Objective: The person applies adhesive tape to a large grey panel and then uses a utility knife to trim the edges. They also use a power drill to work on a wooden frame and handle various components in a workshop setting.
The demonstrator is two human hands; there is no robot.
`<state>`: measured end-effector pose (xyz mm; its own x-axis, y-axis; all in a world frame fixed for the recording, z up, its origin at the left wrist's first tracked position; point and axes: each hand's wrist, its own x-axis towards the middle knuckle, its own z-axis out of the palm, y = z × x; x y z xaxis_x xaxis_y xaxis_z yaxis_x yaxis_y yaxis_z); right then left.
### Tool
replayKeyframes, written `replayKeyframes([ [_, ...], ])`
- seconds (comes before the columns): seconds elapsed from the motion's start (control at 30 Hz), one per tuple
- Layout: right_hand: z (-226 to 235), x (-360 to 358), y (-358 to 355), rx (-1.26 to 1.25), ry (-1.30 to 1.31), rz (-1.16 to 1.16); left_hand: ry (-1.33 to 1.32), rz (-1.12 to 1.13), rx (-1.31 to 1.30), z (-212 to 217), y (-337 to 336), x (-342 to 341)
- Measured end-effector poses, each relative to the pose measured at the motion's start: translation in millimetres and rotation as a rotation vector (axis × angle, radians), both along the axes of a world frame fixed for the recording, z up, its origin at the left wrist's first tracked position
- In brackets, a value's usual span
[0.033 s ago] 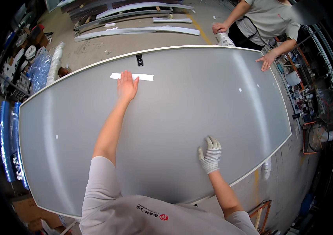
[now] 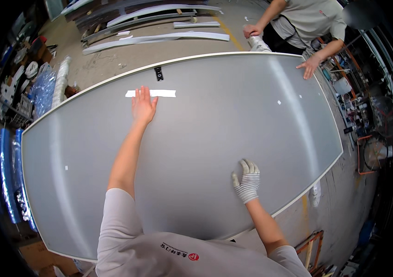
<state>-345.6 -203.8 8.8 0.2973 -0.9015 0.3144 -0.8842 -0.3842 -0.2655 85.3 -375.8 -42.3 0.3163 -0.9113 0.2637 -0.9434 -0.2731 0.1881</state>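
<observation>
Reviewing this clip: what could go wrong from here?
1. The bare left hand has its fingers across the white strip, so a sideways slide might shift or crease it.
2. Only the right hand wears a glove; the bare one might smudge the gray panel or be less protected near its edges.
3. A co-worker's hand is at the panel's far right edge, so an uncoordinated push could catch those fingers.

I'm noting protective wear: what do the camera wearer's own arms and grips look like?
Both sleeves are short and light grey, leaving the forearms uncovered. The left grip is bare; the right grip wears a pale glove with thin grey stripes, its fingers unstriped.
</observation>
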Motion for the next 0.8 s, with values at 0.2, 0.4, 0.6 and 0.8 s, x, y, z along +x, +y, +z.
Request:
replayKeyframes([
  [0.2, 9, -4, 1, 0.069, -0.013, -0.043, -0.053, 0.163, 0.095, -4, 11, 32],
  [0.4, 11, -10, 8, 0.143, -0.015, -0.074, 0.01, 0.108, 0.135, 31, 59, 17],
  [0.6, 12, -10, 12, 0.133, -0.047, -0.076, 0.22, -0.546, -0.048, 59, 213, -86],
  [0.8, 4, -19, 11, 0.116, -0.042, -0.06, 0.247, -0.744, 0.034, 89, 342, -180],
])
